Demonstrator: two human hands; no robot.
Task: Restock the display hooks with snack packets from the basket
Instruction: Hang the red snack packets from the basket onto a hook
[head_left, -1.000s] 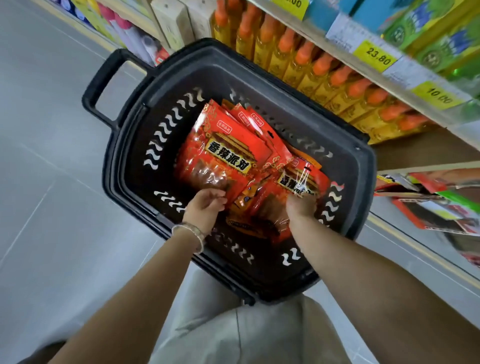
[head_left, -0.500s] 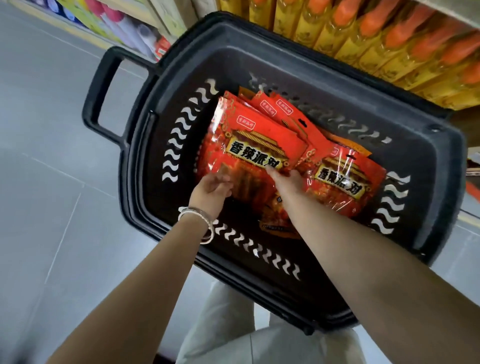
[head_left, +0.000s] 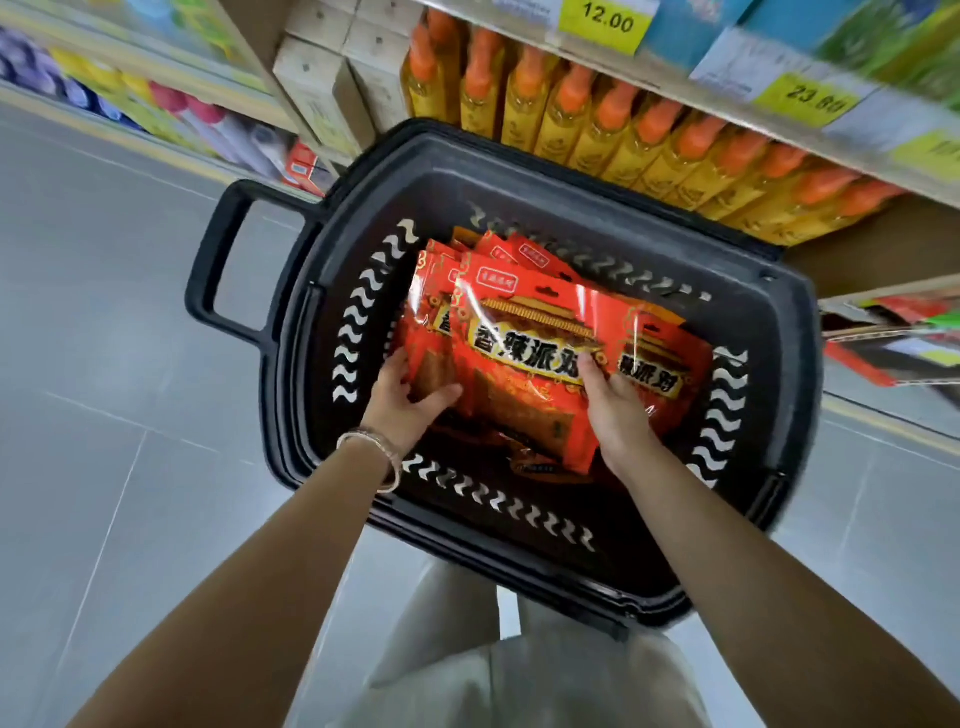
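Grey shop floor (head_left: 104, 364) runs under a black basket (head_left: 524, 171), which stands against a shelf of orange-capped bottles (head_left: 623, 140). Red snack packets (head_left: 524, 322) lie stacked and fanned inside it, and both my hands are down among them. My left hand (head_left: 410, 400) grips the stack's left edge, thumb across the front. My right hand (head_left: 621, 415) lies on the top packet with 1 finger stretched over the label; whether it pinches or merely presses I cannot tell. These packets look light, floppy and glossy, so I judge the stack will slide apart easily. Better to pinch the stiffer sealed top by the hanging hole (head_left: 545, 287), a few at a time, and not squeeze the middle.
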